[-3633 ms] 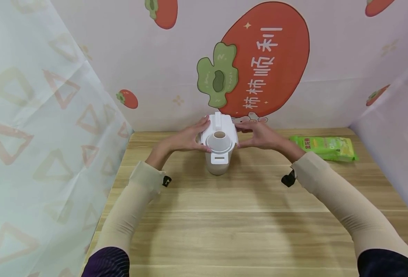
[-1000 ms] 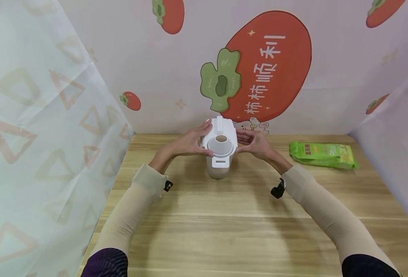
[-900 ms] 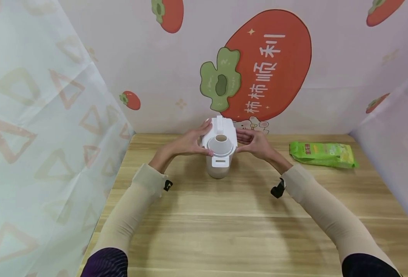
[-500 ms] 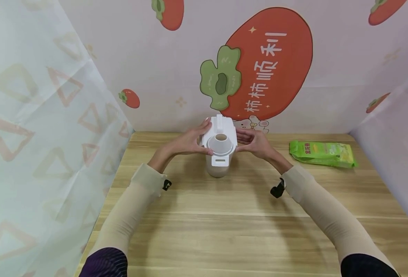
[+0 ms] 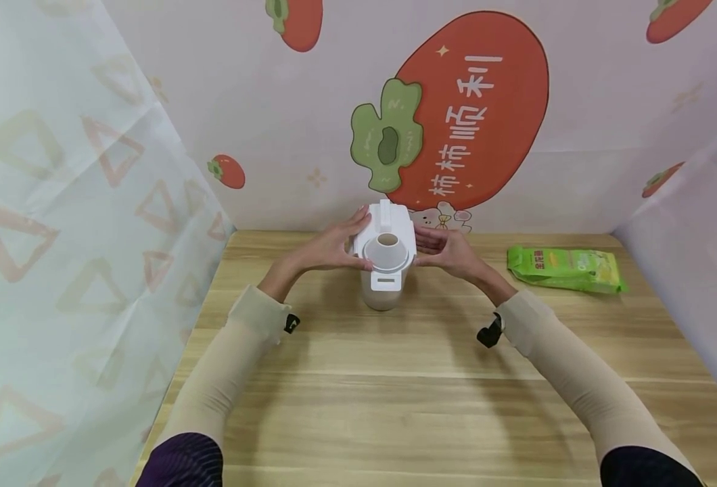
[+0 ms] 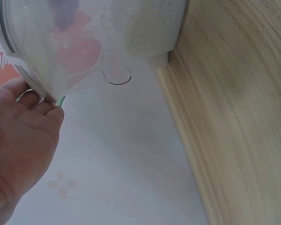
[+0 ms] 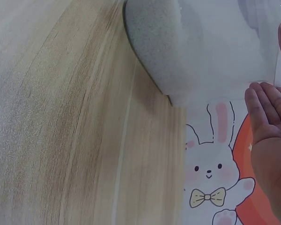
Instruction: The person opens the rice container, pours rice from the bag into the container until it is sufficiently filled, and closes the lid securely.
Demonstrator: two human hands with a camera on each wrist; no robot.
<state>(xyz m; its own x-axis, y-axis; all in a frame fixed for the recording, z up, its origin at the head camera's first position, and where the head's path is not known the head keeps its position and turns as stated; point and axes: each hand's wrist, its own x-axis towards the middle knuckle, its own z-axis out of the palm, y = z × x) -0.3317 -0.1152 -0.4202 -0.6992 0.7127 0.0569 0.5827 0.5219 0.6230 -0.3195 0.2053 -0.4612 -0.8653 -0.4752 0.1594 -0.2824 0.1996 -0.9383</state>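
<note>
A clear food storage container stands upright on the table near the back wall, with pale grains, like rice, in its lower part. On top sits a white lid with a round spout cap and a front tab. My left hand holds the lid's left edge, thumb in front and fingers bent round the side in the left wrist view. At the right edge, my right hand touches the side near the lid; its fingers look nearly straight in the right wrist view, with the thumb above.
A green and yellow packet lies flat on the wooden table, to the right of my right hand. Close behind the container rises a patterned wall. Another wall covering bounds the left side.
Since the oldest frame, my right hand has shifted on the lid's right side, and its forearm has moved left off the packet. In the last second both hands and the container stay nearly still.
</note>
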